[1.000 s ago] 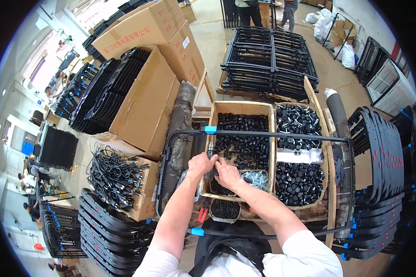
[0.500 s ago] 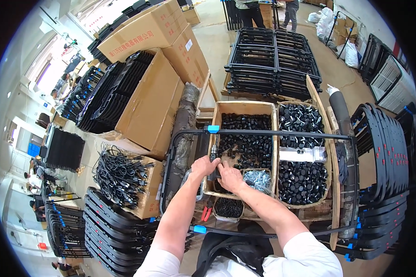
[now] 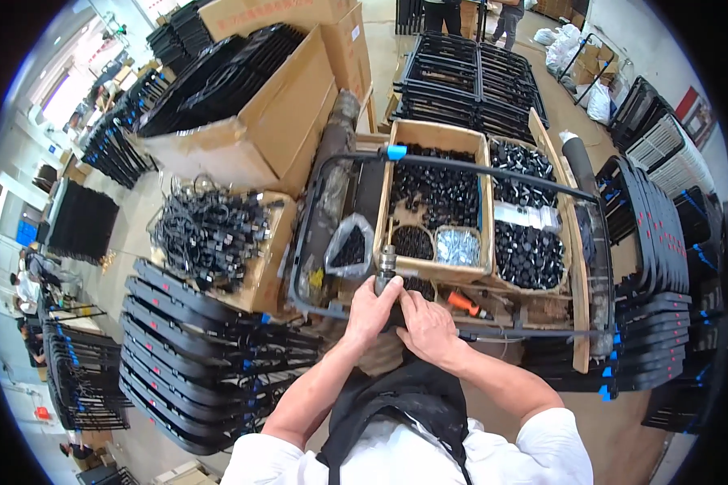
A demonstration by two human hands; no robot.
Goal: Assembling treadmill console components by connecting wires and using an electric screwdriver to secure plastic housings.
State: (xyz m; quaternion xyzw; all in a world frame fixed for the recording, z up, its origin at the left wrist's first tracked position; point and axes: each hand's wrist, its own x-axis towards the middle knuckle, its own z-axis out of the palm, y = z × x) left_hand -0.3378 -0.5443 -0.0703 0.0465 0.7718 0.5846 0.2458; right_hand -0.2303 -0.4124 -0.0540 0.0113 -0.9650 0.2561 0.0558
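Observation:
My left hand (image 3: 370,314) is closed around a dark power driver (image 3: 387,275) with a silver chuck, which points away from me. My right hand (image 3: 430,327) is pressed against the driver's right side, its fingers curled on the dark body, mostly hidden between the hands. Both hands are at the near side of a black rectangular frame (image 3: 514,179) with blue tape (image 3: 396,152), which lies across the parts boxes. Just beyond the hands are a small tub of silver screws (image 3: 458,246) and a tub of small black parts (image 3: 412,242).
A cardboard box (image 3: 484,259) holds black fittings; black round knobs (image 3: 529,255) fill another. A clear bag (image 3: 351,246) and an orange-and-black tool (image 3: 466,304) lie nearby. Bundled cables (image 3: 206,234) and stacked black frames (image 3: 186,356) stand left; more frames (image 3: 651,234) stand right.
Both hands and the driver have drawn back toward my body, from over the parts box to its near side. My view has shifted, and the orange-and-black tool now shows.

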